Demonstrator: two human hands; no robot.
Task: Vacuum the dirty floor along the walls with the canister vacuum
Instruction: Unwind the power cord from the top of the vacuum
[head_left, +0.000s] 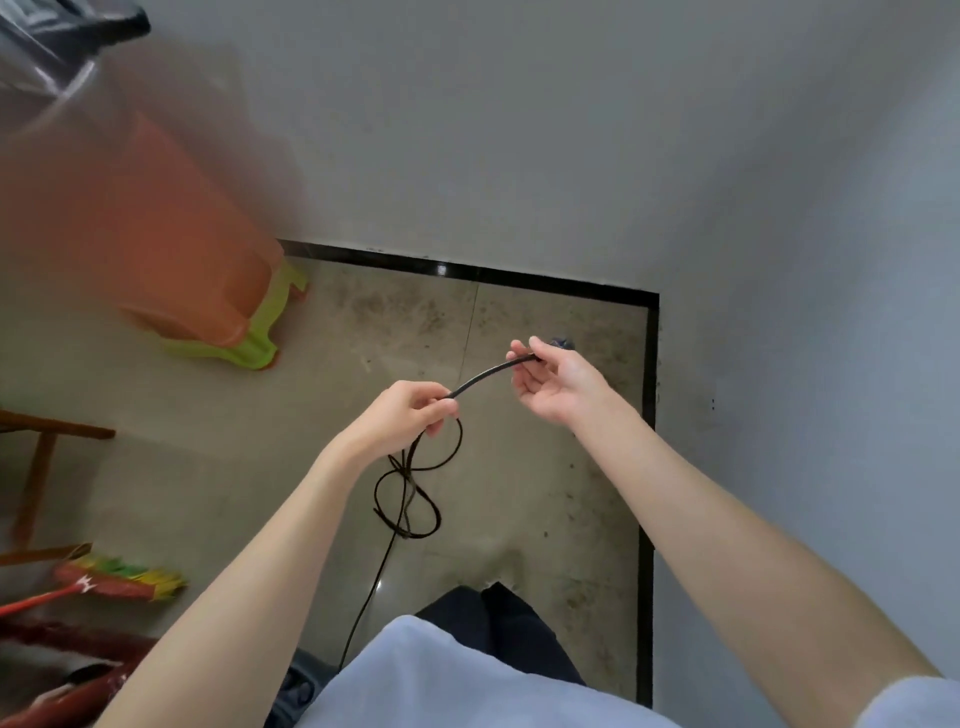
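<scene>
Our left hand (402, 413) has its fingers curled round the cord (488, 371), thumb and forefinger pinching it where the straight run begins. Our right hand (553, 382) takes the same cord farther along, thumb and fingertips closed on it, palm turned up and the other fingers loosely bent. Between the two hands the cord runs taut in a slight arch.

Below the left hand the cord hangs in loose tangled loops (408, 499), then one strand trails down toward our feet and passes out of sight behind our shirt. Whether a plug sits at the right-hand end we cannot tell; something dark shows just beyond those fingers, too small to read.

Taking the cord as our landmark: the floor (519, 312) beyond it is speckled with dirt up to the black skirting (571, 286) in the corner. Left of the cord stands an orange bin (171, 244) on a green base, blurred; lower left lies a broom (119, 579).

The vacuum itself is not in view. We judge the task barely begun: we are unwinding the cord, and plugging in and all the vacuuming along the walls remain.
</scene>
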